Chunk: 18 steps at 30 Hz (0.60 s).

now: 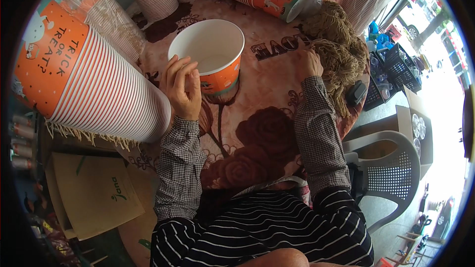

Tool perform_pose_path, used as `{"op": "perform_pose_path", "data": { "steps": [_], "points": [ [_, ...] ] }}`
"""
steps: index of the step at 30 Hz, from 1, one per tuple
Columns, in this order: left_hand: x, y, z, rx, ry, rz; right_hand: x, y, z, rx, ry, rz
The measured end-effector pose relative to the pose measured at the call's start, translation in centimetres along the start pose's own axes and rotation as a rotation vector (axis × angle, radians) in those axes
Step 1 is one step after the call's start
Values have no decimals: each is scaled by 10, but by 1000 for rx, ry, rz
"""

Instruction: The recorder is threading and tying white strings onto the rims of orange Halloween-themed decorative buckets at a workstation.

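Left hand (183, 86) resting against side of single orange paper cup (210, 54), fingers loosely spread, not clamped; likely steadying it. Cup standing upright, mouth up, on floral cloth (267, 128), presumably kept open for filling. Right hand (310, 62) reaching into heap of tan fibre strands (339, 52) at far right; fingers partly buried, grip unclear. Hands well apart. Nested cup stack (94, 86) lying sideways at left, close by.

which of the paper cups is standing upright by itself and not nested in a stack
The single orange cup by the left hand, mouth up and white inside; the other cups lie nested in stacks around it.
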<state>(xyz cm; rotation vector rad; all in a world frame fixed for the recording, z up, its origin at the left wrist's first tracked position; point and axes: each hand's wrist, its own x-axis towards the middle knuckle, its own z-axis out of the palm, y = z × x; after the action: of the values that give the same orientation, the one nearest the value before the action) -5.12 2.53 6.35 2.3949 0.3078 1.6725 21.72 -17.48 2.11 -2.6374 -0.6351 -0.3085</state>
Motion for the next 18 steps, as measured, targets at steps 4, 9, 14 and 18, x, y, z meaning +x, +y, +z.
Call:
{"op": "perform_pose_path", "data": {
  "steps": [4, 9, 14, 18],
  "points": [
    [1, 0, 0, 19, -8, 8, -2, -7, 15, 61, -97, -181],
    [-3, -5, -2, 17, -8, 8, -14, -33, 12, 228, -100, -284],
    [-2, -3, 0, -3, 2, 3, 3, -11, 9, -19, -94, 6],
    [-3, -3, -1, 12, -4, -5, 8, -7, 18, -69, -127, 20]
  ]
}}
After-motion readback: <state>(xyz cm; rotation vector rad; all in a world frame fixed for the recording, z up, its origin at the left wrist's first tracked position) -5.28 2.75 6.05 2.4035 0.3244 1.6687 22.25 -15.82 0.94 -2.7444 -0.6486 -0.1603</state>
